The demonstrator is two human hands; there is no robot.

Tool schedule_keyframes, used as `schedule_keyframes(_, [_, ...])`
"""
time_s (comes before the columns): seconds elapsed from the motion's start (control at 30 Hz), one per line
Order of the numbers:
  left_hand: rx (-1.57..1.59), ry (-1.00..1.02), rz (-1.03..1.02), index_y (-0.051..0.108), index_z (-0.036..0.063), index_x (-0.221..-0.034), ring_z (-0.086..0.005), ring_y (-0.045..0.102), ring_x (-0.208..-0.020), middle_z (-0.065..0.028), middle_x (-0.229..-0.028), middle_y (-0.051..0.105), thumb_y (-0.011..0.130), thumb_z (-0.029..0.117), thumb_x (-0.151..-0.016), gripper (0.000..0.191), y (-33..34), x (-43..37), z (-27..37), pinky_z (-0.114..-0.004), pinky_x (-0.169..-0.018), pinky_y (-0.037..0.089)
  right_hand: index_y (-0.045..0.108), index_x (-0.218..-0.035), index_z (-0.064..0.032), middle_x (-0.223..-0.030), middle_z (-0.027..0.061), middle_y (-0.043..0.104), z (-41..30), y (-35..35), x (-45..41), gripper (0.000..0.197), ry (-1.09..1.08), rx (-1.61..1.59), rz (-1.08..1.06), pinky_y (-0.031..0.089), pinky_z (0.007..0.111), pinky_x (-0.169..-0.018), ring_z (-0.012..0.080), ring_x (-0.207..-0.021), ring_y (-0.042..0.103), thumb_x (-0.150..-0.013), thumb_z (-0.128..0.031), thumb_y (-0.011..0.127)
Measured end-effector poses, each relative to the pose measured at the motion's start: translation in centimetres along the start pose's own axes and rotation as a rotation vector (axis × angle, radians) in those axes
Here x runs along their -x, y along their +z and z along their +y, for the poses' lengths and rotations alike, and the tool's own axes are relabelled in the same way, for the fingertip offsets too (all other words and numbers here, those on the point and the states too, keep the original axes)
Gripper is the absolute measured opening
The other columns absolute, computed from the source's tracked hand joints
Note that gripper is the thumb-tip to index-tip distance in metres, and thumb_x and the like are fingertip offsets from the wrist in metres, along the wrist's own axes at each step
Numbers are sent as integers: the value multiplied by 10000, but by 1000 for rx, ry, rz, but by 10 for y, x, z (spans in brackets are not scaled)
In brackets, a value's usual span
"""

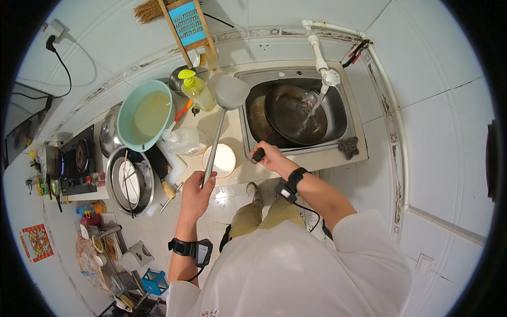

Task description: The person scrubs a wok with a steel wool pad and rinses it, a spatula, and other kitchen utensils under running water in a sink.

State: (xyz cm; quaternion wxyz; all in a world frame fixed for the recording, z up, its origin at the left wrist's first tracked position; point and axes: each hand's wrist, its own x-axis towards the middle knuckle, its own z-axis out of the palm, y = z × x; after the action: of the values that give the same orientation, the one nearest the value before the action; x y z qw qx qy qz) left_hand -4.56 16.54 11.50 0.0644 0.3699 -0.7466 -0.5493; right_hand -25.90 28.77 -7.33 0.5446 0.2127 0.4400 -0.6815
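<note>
My left hand (199, 196) grips the long metal handle of a spatula (231, 93), whose broad blade points up, left of the sink. My right hand (271, 158) is closed around a black handle (258, 155) at the sink's near left edge. This seems to belong to the dark wok (295, 115) tilted in the steel sink (348, 130), but the join is hard to see. Water runs from the white tap (330, 78) into the wok. Below the spatula handle stands a white bowl (223, 160) with an orange rim.
Left on the counter are a green pump bottle (200, 95), a clear pump bottle (186, 140), a mint-green basin (171, 119) of cloudy liquid and a steel basin (150, 190) holding a bowl and chopsticks. A steel scourer (348, 147) lies at the sink's right corner. Farther left is a stove (71, 158) with a pot.
</note>
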Motion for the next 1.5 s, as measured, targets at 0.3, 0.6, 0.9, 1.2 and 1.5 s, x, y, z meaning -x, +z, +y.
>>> schedule_keyframes(0.3, [74,-53,-56,615,-23,-950,-50,384,-603,35,-679,487,573,154,-842,211,24,-4,-22,-207,-527,315,533,-995,-16,-953,156,604,-10,4,-10,283,251,387,-160,515,373,-769,268,-903,604,-852,-256,579])
schedule_keyframes(0.6, [14,-93,-107,561,-58,-810,-123,421,-567,-60,-605,502,599,228,-821,289,51,-28,-22,-300,-520,373,535,-989,-53,-796,97,627,-148,-43,104,147,-560,874,140,509,260,-545,157,-647,623,-884,-154,511])
schedule_keyframes(0.9, [331,-273,-270,527,-42,-773,-155,571,-645,-86,-701,569,571,212,-828,263,129,-70,-22,-272,-565,471,518,-1043,-47,-711,122,587,-248,27,155,363,-1190,1840,693,468,363,-530,273,-630,598,-875,-369,505])
schedule_keyframes(1.2, [444,-584,-379,479,-7,-965,-167,581,-774,-75,-894,576,476,173,-884,198,174,-92,3,-322,-624,520,492,-1175,-67,-934,152,563,-256,8,147,439,-1215,1986,498,482,383,-616,296,-758,593,-832,-332,565])
schedule_keyframes(1.5, [607,-607,-340,493,23,-914,-114,472,-563,-63,-800,563,466,180,-891,162,224,-122,26,-278,-437,381,488,-1093,-18,-940,56,535,-182,-69,48,293,-441,-107,-115,486,323,-821,167,-870,543,-883,-210,559])
